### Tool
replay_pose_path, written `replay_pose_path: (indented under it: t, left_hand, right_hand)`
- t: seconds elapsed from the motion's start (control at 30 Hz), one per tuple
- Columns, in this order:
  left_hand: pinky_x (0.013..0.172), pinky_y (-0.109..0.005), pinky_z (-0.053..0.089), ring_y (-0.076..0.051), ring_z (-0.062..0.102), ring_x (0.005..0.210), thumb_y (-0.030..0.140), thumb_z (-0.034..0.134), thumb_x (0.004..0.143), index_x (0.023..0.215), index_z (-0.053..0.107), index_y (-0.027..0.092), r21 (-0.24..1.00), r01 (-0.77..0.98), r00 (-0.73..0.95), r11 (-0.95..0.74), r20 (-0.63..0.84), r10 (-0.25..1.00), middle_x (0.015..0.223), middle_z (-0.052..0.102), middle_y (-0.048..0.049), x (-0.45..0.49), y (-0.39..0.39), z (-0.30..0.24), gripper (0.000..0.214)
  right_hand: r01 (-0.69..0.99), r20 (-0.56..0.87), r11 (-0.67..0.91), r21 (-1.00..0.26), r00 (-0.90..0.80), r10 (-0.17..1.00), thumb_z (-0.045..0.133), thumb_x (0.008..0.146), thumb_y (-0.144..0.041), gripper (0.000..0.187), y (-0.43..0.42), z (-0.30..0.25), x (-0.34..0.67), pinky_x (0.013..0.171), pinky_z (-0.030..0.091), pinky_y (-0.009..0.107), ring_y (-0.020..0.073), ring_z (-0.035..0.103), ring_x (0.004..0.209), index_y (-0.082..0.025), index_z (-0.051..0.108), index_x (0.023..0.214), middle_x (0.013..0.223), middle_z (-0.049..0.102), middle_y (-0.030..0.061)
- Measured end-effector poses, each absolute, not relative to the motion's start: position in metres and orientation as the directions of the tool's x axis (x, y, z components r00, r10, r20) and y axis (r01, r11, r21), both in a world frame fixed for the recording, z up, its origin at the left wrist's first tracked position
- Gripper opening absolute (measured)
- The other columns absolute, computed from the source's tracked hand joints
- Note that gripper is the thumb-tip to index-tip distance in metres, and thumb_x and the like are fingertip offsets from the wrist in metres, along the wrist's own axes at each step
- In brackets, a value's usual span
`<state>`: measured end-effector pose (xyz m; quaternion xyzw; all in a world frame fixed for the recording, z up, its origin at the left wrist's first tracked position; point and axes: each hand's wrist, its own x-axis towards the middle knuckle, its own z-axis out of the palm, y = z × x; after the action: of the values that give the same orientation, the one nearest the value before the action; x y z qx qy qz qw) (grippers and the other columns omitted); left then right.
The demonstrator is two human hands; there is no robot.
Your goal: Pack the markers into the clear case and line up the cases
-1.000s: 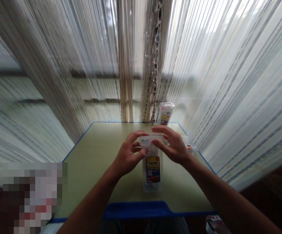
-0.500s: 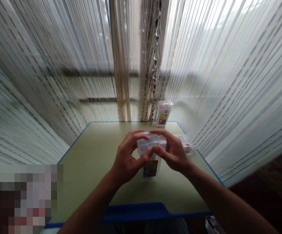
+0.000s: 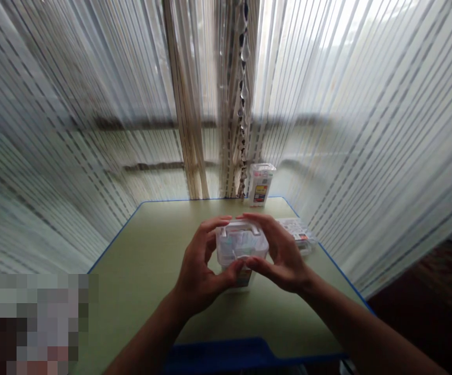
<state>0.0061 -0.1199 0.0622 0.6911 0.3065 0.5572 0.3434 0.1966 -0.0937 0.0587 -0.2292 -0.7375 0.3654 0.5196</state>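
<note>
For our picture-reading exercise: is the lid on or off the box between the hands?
On: the clear lid covers the top of the box, its pale handle facing up. Whether it is latched, I cannot tell.

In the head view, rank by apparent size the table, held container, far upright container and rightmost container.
1. Table
2. Held container
Smallest, order unsure: far upright container, rightmost container, partly behind your right hand.
</note>
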Motion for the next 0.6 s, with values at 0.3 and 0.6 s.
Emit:
replay_pose_path:
  t: [0.3,0.6]
  left_hand:
    - [0.097,-0.034,0.053,-0.026,0.056,0.122,0.018,0.074,0.077,0.125,0.052,0.025,0.785,0.089,0.172,-0.613,0.594,0.785,0.134,0.051,-0.0102,0.0068,-0.1183,0.0595,0.053]
    - [0.083,-0.031,0.056,-0.021,0.066,0.100,0.030,0.067,0.084,0.114,0.061,0.021,0.868,0.064,0.115,-0.492,0.483,0.868,0.115,0.064,-0.0077,0.0135,-0.1164,0.0681,0.033]
  right_hand:
    - [-0.008,0.632,0.672,-0.741,-0.348,0.693,0.071,0.083,-0.040,0.053,-0.0948,0.0621,0.1986,0.101,0.049,0.049,0.0311,0.055,0.122,-0.029,0.055,0.133,0.132,0.055,0.0111]
    - [-0.087,0.536,0.540,-0.837,-0.330,0.777,0.070,0.084,-0.044,0.046,-0.0882,0.0614,0.1948,0.083,0.059,0.040,0.0234,0.068,0.099,-0.027,0.061,0.125,0.114,0.068,0.0089]
